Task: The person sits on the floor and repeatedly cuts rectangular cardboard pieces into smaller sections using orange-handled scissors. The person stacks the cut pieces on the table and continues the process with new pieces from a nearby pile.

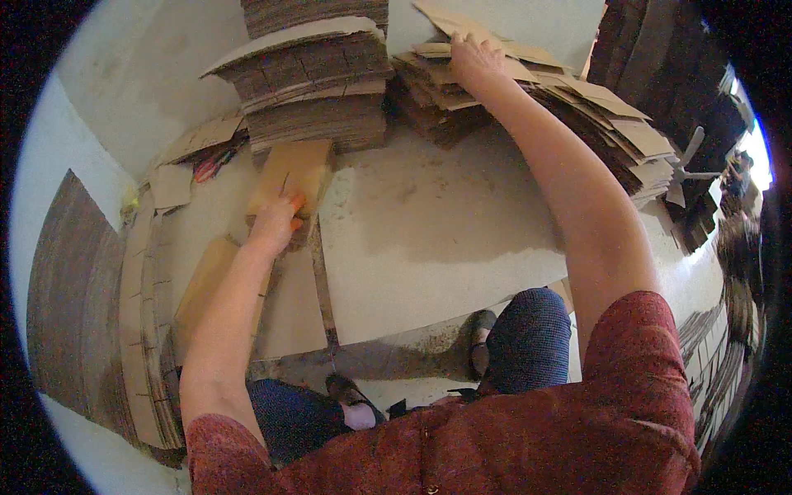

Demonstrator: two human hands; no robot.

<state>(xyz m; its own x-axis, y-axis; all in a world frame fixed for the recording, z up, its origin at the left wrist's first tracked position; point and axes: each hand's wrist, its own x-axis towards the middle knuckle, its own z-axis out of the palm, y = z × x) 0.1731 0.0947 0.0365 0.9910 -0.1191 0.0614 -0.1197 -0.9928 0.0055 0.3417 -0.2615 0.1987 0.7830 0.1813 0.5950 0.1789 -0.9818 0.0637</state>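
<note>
pkgs: flat brown cardboard box blanks only | tall stack (318,91) top centre on floor | fanned pile (577,107) top right | small tan blank (297,169) below the stack | edge-on stacks (107,313) far left (no labels, signs, screens seen)

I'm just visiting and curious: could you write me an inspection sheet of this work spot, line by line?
Surface: pale, dusty floor, partly covered by flat cardboard.
Job's things: small cardboard piece under the left hand; messy sheet pile under the right hand.
Clutter: neat stack; more stacks at left; red-handled tool, kind unclear.
Hands: left hand with something orange at the fingers, rests on the small piece; right hand flat on the pile.
Cables: nothing seen.
Surroundings: fan at right, dark stacks behind it.
</note>
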